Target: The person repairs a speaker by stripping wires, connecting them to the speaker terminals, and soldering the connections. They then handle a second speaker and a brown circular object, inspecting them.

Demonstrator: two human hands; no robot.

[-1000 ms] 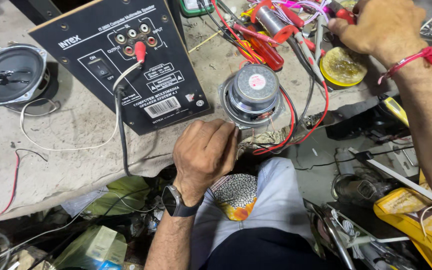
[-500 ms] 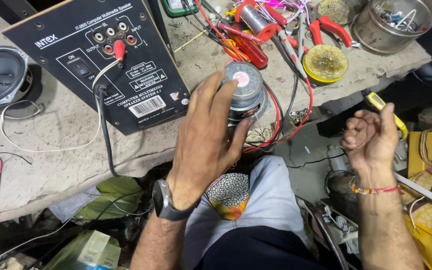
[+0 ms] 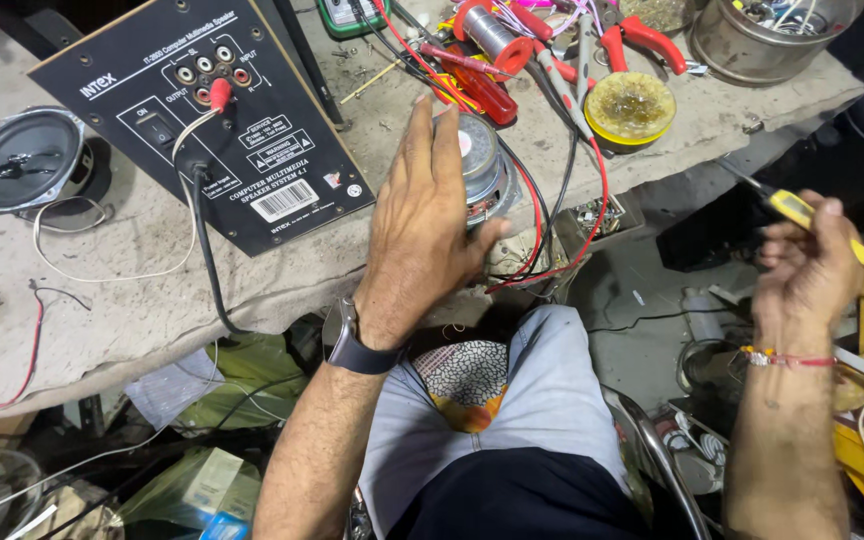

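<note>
- While the left hand (image 3: pixel 422 225) is held up flat with its fingers spread wide, it grips nothing; only its thumb is near the small round speaker (image 3: pixel 477 165).
- That speaker lies on the grey workbench (image 3: pixel 132 300), magnet side up, just at 1 o'clock from the left hand.
- Red and black wires (image 3: pixel 592 215) run from the speaker toward 12 o'clock.
- At 3 o'clock, off the bench, the right hand (image 3: pixel 807 270) is curled shut around a yellow-handled screwdriver (image 3: pixel 802 215).
- At 10 o'clock from the left hand lies the black back panel (image 3: pixel 202 130) of a speaker box, with a red plug (image 3: pixel 220 93) stuck in it.
- Far off at 9 o'clock sits a second speaker cone (image 3: pixel 27 160), well apart.
- I think the job is only partway done: the speaker is out of its box and wired, the tool is picked up, but it has not touched the speaker yet.
</note>
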